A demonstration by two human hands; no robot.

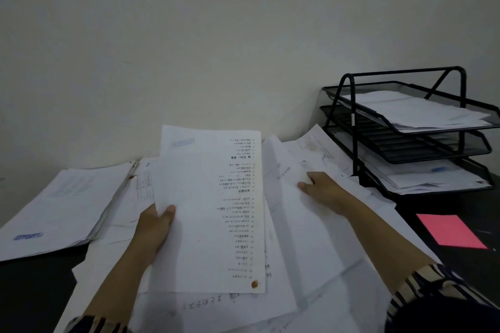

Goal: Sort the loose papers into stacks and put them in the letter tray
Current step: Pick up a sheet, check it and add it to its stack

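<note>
- dark desk (473,278) takes up the whole lower part of the view, and most of it is buried under a messy spread of loose papers (311,251) lying at all angles
- thick paper stack (54,213) sits at the left end of the desk, blue logo on the top sheet, its edge tucked under the loose stuff
- black mesh letter tray (405,143) stands at the right against the wall, three tiers: top one has a pile of white sheets, middle one looks bare from here, bottom one has another pile with a small blue mark on it
- printed sheet (211,213) with a column of text and a brown spot near its lower corner is lifted above the spread, mid-desk
- pink paper (450,230) lies alone on bare desk, in front of the tray
- left hand (154,227) pinches that printed sheet's left edge, thumb on top, fingers behind
- right hand (322,189) rests on the loose papers near the tray, fingers curled onto a sheet; can't really tell if it's gripping it
</note>
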